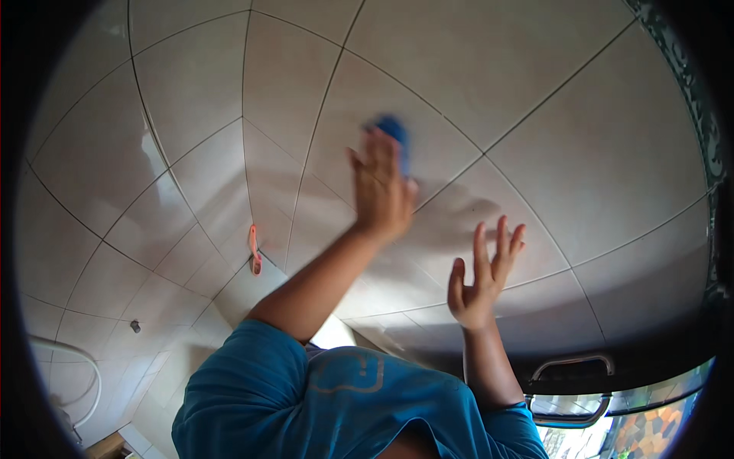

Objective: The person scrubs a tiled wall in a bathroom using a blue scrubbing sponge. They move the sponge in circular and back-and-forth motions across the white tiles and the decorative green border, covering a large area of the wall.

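Observation:
My left hand (383,198) is raised with its back towards me, pressed over a blue scrubbing pad or brush (395,129) that lies against the pale tiled wall (424,74). Motion blurs the fingers and the blue thing, so its exact kind is unclear. To the right and lower, my right hand (481,281) holds nothing, its fingers spread and pointing up. It is close to the same wall; whether it touches the tiles I cannot tell. Soft shadows fall on the tiles between the two hands.
A pink-orange brush (254,252) is at the wall corner on the left. A pale hose (94,367) curves at the lower left, near a small dark fitting (135,326). A metal handle (573,362) sits on a dark edge at right. Green patterned border tiles (682,69) run along the right rim.

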